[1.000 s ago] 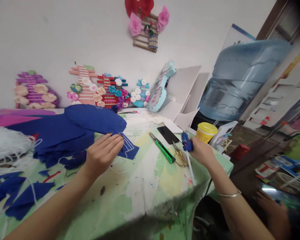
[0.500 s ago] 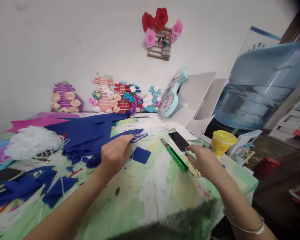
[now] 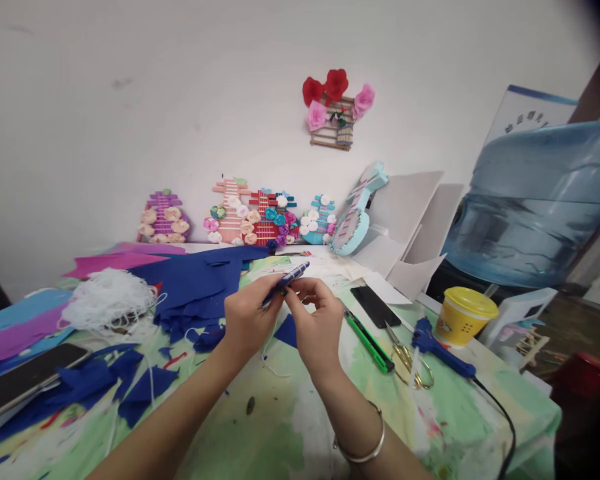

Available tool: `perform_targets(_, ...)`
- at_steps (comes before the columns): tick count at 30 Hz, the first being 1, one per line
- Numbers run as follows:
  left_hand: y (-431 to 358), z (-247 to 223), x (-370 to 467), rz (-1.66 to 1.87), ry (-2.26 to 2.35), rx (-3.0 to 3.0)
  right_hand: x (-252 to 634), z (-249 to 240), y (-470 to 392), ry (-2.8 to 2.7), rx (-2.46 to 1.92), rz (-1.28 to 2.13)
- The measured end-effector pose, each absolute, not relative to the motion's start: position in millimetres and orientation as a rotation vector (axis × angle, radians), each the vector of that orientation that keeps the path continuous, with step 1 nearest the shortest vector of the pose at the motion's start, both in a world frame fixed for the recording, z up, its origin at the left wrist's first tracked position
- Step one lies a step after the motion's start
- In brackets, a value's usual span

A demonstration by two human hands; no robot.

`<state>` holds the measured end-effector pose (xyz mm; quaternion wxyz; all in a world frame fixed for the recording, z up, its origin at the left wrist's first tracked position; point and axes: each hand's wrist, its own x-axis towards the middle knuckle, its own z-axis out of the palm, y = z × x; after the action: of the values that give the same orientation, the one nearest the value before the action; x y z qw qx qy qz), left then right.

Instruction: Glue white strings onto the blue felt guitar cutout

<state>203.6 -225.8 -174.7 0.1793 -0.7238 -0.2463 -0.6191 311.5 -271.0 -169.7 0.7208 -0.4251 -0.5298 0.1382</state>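
The left hand (image 3: 253,313) is grasping a blue piece with white stripes (image 3: 297,271) and is holding it tilted above the middle of the surface (image 3: 260,433), its far end pointing up and to the right. The right hand (image 3: 317,327) is bending its thumb and fingers in close beside the left fingertips, at the near end of that piece; whether it is pinching anything there, one cannot tell. A white string (image 3: 276,371) is trailing on the surface below the hands, and a flat blue piece (image 3: 287,331) is lying partly hidden behind the right wrist. To the right, a green cutter (image 3: 370,341), gold-handled scissors (image 3: 406,355) and a black phone (image 3: 375,305) are lying near one another, while a blue glue gun (image 3: 445,352) is resting just beside the scissors, in front of a yellow tub (image 3: 464,320). To the left, a tangle of white yarn (image 3: 110,300) is sitting beside layered blue fabric (image 3: 195,283), and blue scraps (image 3: 147,393) are lying nearer the person.
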Motion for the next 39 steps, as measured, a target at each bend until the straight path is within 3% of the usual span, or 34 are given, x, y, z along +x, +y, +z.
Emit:
perform_targets(17, -249.2, -186.1, 199.2, -1.624, -0.664, -2.194, 316.3, -183.2, -292.9, -1.210, -0.938, 0.078)
perform_targets(39, -284.3, -236.0, 208.8, -1.310, -0.410, -2.318, 350.8, -226.8, -381.9, -1.073, -1.080, 0.490)
